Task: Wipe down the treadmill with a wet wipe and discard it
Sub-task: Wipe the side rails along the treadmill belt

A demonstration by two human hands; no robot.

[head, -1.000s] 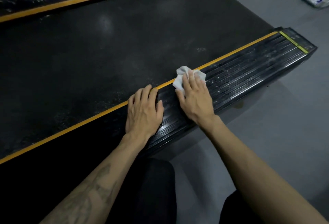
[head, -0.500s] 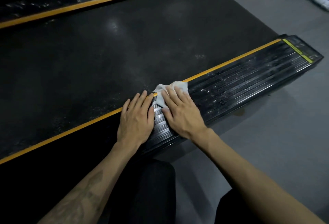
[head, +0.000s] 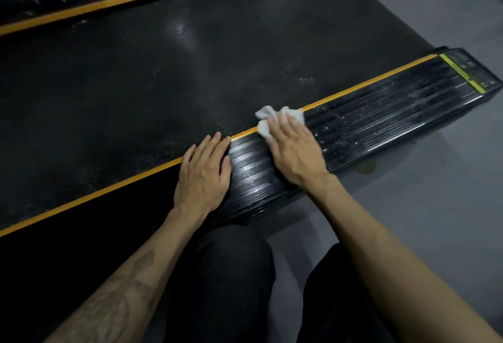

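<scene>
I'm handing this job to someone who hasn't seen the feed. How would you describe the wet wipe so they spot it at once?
Find the treadmill's near side rail, the ribbed black strip edged by an orange line. On it lie two hands; the right hand presses flat on the wet wipe. It is the only white, crumpled thing there, poking out past the fingertips across the orange line.

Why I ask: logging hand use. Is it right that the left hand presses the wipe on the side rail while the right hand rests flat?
No, swapped. The head view shows the right hand pressing the wipe on the side rail; the left hand rests flat.
</scene>
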